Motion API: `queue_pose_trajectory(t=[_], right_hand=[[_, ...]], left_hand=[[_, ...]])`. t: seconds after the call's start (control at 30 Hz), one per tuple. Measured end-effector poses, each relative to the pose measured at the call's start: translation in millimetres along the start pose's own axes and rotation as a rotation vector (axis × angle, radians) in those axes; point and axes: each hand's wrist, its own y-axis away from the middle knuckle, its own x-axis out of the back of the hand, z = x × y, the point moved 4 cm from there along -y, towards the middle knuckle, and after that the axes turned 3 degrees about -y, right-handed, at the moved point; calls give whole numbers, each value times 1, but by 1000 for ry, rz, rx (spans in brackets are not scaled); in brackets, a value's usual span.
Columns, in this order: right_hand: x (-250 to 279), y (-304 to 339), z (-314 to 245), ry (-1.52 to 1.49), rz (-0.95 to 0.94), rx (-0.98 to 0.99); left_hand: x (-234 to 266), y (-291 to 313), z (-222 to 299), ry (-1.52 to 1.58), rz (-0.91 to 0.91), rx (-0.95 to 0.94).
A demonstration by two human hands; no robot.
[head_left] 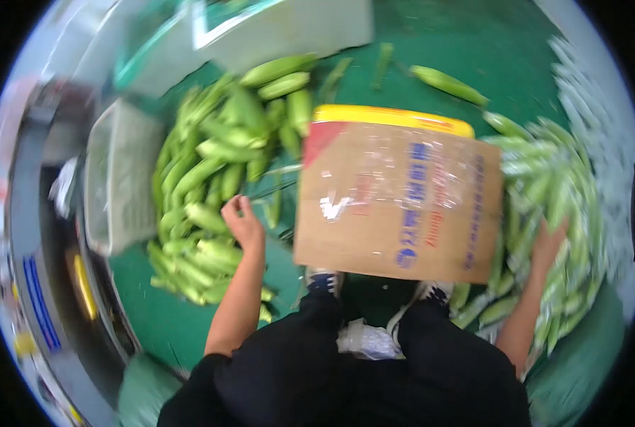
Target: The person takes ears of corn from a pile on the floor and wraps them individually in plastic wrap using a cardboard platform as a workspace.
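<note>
a: where is the corn?

b: the unwrapped corn [232,153] lies in a pile at the left of the frame. the wrapped corn [574,192] is heaped at the right, and the box [403,206] stands between them.

a: and the hands?

b: the left hand [245,224] is beside the unwrapped corn, its fingers half bent, and i see nothing between them. the right hand [547,243] seems to touch the wrapped corn, but it is blurred; i cannot tell if the fingers grip.

a: how to handle it well?

b: i think one should hold each ear around its thick middle, not by the tip. at the right, i would press softly, so the film [527,160] does not tear.
</note>
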Motion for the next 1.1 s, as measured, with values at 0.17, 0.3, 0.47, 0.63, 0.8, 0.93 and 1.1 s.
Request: queue_pose_trajectory(t=[0.17,0.3,0.47,0.63,0.8,0.93,1.1], right_hand=[[-25,36,-36,319,146,161],[-31,44,-47,204,183,313],[-49,4,16,64,253,288],[-34,49,-43,-188,298,275],[-15,89,-91,-467,124,417],[-1,117,-138,-685,38,425],[26,121,-148,-729,62,440]], left_hand=[[62,53,-133,-542,-412,166],[85,51,-119,-727,146,173],[67,-3,-96,-792,-75,651],[87,-32,-117,-799,-17,343],[62,-47,-107,-677,-133,829],[80,-26,-109,-628,27,572],[65,6,-45,184,61,193]])
